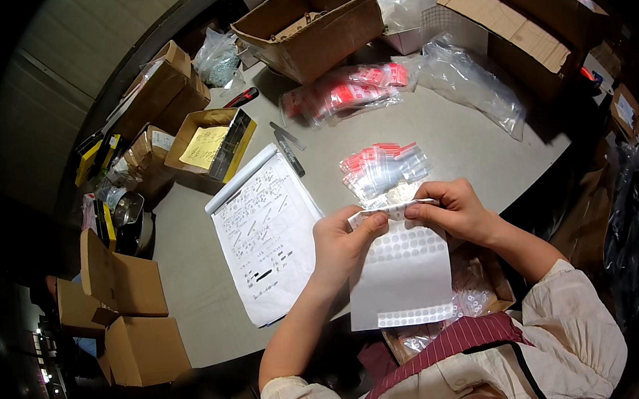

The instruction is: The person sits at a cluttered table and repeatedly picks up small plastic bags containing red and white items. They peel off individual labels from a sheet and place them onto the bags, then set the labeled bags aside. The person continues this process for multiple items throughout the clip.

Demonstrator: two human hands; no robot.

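Note:
Both hands grip the top edge of a white sheet of small round stickers point(403, 287), which hangs down over the table's front edge. My left hand point(341, 242) pinches its upper left part, thumb on top. My right hand point(453, 209) pinches the upper right part, thumb and fingers closed on it. The top of the sheet is folded back between the thumbs. Just beyond the hands lies a fanned pile of small clear zip bags with red tops point(384, 169). To the left rests a pad of paper point(268, 234) with printed drawings and handwriting.
A black marker point(290, 160) and a thin blade-like tool point(287, 135) lie beyond the pad. Packs of red-topped bags point(348, 94) and an open carton point(309, 41) stand farther back. More cartons point(142, 344) line the left. A box of small clear parts point(487, 287) sits by my lap.

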